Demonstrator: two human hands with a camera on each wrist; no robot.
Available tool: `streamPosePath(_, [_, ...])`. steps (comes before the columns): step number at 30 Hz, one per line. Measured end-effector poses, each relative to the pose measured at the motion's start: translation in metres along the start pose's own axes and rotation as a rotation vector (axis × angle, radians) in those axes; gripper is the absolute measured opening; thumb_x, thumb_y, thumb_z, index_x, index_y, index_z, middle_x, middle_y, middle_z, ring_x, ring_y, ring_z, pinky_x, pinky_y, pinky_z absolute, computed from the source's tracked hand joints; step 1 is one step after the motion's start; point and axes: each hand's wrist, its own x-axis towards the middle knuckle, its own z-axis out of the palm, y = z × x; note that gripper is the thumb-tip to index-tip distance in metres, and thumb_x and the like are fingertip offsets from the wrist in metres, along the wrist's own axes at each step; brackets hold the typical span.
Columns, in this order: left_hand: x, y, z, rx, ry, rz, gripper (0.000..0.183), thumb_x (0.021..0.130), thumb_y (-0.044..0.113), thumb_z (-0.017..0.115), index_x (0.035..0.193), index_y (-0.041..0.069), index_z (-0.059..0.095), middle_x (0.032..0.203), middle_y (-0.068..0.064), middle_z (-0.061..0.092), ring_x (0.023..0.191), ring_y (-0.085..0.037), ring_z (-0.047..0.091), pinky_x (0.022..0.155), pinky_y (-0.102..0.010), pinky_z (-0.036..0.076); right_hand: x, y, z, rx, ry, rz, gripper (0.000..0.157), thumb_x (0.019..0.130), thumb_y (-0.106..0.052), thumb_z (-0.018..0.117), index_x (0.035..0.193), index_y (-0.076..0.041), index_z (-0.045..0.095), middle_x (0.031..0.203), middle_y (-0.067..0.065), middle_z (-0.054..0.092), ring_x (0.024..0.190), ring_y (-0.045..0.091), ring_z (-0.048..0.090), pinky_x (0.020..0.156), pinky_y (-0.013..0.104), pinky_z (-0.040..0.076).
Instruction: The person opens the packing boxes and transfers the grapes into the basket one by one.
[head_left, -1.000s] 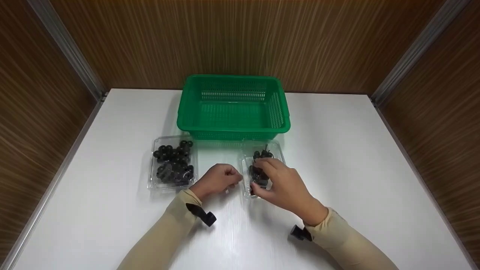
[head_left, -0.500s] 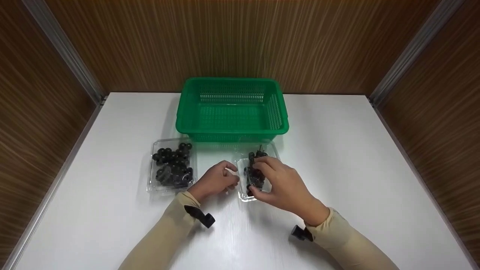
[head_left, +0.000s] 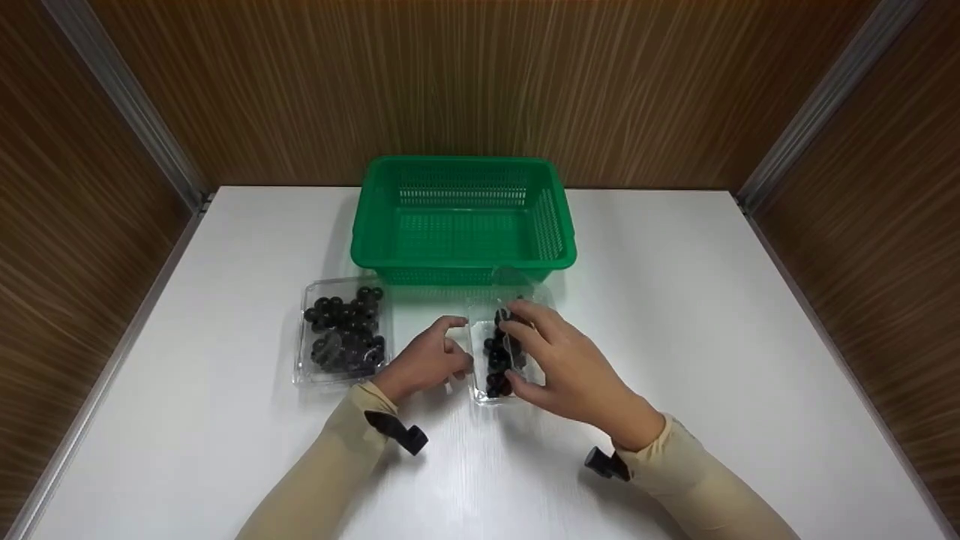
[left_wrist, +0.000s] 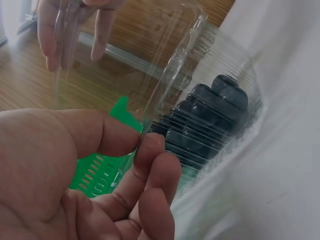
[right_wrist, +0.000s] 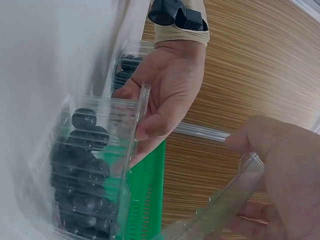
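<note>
In the head view, a clear plastic clamshell box (head_left: 480, 386) holding dark grapes (head_left: 496, 360) stands right of centre on the table. Its lid (right_wrist: 225, 200) is lifted at a tilt, and my right hand (head_left: 566, 367) pinches the edge between thumb and fingers. At the box's left side is my left hand (head_left: 427, 360), thumb and fingertips pinching the rim, as the left wrist view shows up close. Another clear box (head_left: 304, 367) of dark grapes sits left of that hand, closed.
A green plastic basket (head_left: 465, 264) with slotted walls stands behind both boxes and holds nothing. Wood-grain panels (head_left: 465, 82) enclose the white table (head_left: 660, 300) at the back and sides.
The lid of the right-hand box has swung up from over the grapes, raised by my right hand. The box has shifted slightly left, and my left index finger has straightened towards its rim.
</note>
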Motion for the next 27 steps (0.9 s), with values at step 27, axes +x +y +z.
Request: streamPosePath(27, [-0.001, 0.001, -0.003, 0.033, -0.001, -0.007, 0.089, 0.088, 0.010, 0.067, 0.162, 0.005, 0.020, 0.083, -0.003, 0.070, 0.072, -0.016, 0.065, 0.059, -0.026, 0.047, -0.007, 0.014, -0.057, -0.184, 0.095, 0.190, 0.036, 0.091, -0.022, 0.075, 0.121, -0.004, 0.071, 0.125, 0.011, 0.071, 0.114, 0.029, 0.069, 0.092, 0.048, 0.058])
